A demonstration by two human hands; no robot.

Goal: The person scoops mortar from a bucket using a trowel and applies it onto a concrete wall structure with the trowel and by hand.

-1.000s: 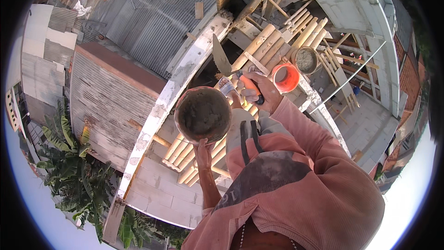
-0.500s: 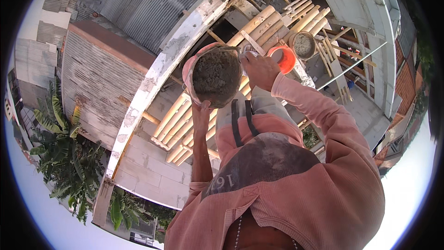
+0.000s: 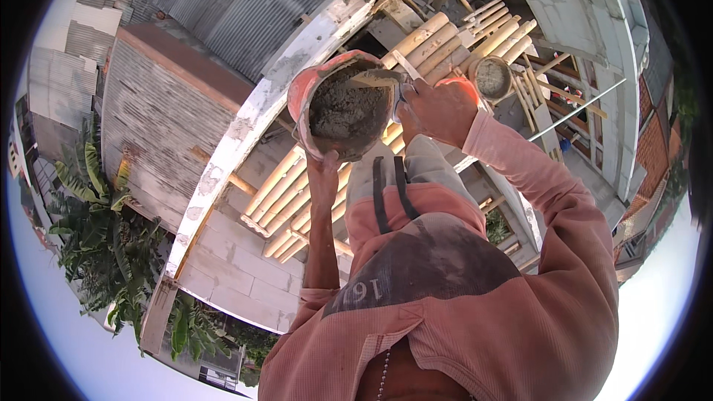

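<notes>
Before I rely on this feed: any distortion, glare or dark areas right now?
Head view: fisheye bowing along the pale wall, black around the picture; head view: sky at lower right washed out to white; head view: mortar inside the bucket is dark, though its texture and the trowel show.

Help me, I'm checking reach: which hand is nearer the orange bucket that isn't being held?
Right. The right hand partly covers the orange bucket in view; the left hand is farther away to its left, supporting the held bucket.
</notes>
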